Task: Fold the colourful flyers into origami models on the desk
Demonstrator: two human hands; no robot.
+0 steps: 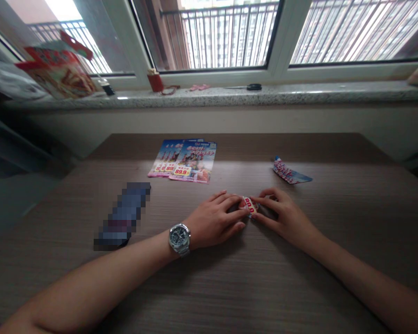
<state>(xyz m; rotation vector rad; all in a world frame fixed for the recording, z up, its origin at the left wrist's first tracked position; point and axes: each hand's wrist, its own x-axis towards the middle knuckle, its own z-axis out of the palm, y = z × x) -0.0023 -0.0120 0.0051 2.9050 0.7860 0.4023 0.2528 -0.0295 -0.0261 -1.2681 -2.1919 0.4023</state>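
A small folded flyer [250,205] with red print on a pale patch lies on the table between my two hands. My left hand [214,220], a metal watch on its wrist, presses its fingertips on the paper's left side. From the right, my right hand [282,215] has thumb and fingers closed on the paper's other edge. Farther back to the right sits a folded paper piece [290,173], blue with red lettering, its shape like a little boat. Several flat flyers [194,160] marked 89.9 overlap at the back left of my hands.
A pixelated dark phone-shaped thing [123,215] lies left on the wooden table [209,287]. On the granite sill [209,96] are a red container [155,80], scissors [253,87], a small dark bottle [107,87] and a red food bag [61,69]. Windows rise behind.
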